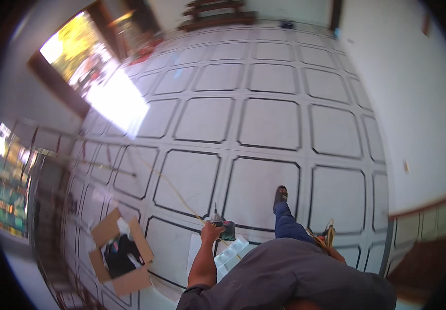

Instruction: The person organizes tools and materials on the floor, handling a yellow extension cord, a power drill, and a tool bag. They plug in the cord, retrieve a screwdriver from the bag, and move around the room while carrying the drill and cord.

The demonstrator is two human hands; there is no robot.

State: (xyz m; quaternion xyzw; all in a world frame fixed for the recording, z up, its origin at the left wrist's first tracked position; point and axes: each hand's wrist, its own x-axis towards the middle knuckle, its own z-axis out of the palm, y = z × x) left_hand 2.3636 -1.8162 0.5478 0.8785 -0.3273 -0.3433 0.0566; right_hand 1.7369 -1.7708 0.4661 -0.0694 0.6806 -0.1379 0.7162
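My left hand [212,231] is wrapped round a drill [227,229] with a dark green body. Its thin bit [215,208] points away from me. Low on the right, my right hand [335,253] is closed round a looped yellowish cord [328,238]. A small reddish part shows beside the loops, too blurred to name. Part of that hand is hidden by my grey shirt. Beyond the drill, a long yellowish cord [174,187] trails over the tiles toward the far left.
An open cardboard box [107,227] holding dark items stands at the left. A white moulded tray [232,252] lies below the drill. Metal rails [91,164] and a glass-fronted cabinet [11,181] are at far left. An open doorway [81,49] lets in sunlight. Dark wooden steps [218,14] stand at the back; a white wall [414,103] runs along the right.
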